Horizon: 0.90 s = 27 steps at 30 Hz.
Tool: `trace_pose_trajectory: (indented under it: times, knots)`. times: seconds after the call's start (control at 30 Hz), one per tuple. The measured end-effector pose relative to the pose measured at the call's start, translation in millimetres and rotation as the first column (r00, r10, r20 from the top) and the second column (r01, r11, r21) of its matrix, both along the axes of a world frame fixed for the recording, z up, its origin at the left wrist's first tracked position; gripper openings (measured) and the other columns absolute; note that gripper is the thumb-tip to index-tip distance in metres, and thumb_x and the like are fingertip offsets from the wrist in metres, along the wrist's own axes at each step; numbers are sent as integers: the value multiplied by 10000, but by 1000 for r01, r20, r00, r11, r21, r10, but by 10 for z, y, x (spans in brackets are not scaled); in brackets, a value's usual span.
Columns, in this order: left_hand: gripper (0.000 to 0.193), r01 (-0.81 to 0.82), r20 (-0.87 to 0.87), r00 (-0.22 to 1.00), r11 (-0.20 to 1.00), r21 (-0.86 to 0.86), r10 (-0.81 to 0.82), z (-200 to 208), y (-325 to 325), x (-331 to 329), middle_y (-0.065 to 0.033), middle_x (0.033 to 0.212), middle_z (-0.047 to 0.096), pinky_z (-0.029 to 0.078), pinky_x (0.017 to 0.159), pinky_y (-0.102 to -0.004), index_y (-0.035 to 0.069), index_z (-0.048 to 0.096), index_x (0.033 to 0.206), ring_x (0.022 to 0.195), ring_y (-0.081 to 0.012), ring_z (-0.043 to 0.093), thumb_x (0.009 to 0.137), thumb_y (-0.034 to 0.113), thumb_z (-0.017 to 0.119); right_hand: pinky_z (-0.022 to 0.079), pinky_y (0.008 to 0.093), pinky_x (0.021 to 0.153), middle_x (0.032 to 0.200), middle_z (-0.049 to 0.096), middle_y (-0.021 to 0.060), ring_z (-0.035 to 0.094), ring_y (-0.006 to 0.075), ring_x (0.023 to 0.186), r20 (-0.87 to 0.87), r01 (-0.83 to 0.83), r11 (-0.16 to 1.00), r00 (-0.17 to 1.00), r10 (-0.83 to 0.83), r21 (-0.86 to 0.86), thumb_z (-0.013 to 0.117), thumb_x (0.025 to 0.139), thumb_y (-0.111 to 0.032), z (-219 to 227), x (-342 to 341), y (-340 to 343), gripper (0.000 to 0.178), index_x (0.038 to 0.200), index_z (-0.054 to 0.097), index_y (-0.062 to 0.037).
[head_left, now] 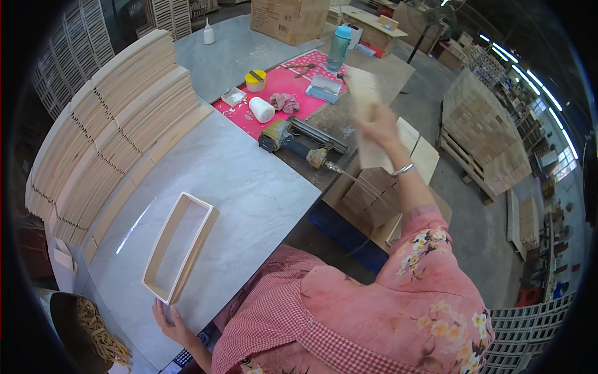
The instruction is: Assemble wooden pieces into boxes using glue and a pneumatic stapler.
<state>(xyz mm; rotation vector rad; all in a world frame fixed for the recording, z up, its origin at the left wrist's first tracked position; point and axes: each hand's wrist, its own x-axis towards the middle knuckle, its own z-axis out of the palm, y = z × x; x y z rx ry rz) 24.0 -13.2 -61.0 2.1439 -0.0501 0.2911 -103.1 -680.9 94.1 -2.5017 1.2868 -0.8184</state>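
Observation:
On the marbled grey tabletop (274,193) lies a narrow rectangular wooden frame (198,249) with thin pale walls. My left hand (171,324) rests at its near end, fingers apart and close to the corner; whether they touch it I cannot tell. Out to the right, my right hand (381,128) grips a thin pale wooden board (364,87), slightly blurred. Beneath that hand stands an open carton (355,202) with more thin boards (408,134). A nail gun (293,144) with a hose lies left of my right hand.
Tall stacks of wooden strips (131,103) line the table's left side. A pink mat (249,121) bears a white bottle (261,110), a yellow tub (255,80), a rag (284,102) and pliers (304,68). Beyond are a blue bottle (338,50) and a cardboard box (289,19).

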Motion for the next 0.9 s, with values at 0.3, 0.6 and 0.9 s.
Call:
trace_pose_trajectory:
  times: [0.3,0.6,0.9]
  knots:
    - [497,82,-96,927,444,-892,-364,1054,-471,-217,-216,1435,535,473,1059,-391,-59,446,1460,1274,-292,563,1027,152,572,461,463,896,1240,545,151,554,342,1019,-99,-960,-269,-261,960,-78,807,564,-334,-220,1501,2986,690,1170,566,-109]
    - [410,-137,-219,961,400,-906,-168,870,-172,-448,-211,1267,633,539,962,-369,-85,482,1386,1097,-269,654,1013,74,544,426,452,1044,1279,628,141,594,314,1169,-130,-917,-369,-351,927,-153,899,597,-355,-220,1877,3288,825,1302,586,-63]
    - [305,-243,-231,965,757,-606,125,788,5,-299,-86,1041,689,529,831,-270,-16,666,1219,887,-156,644,932,86,685,359,414,1142,1491,527,115,497,308,1340,-258,-957,-290,-283,924,12,866,640,-217,-23,2345,3265,842,1415,568,-79]
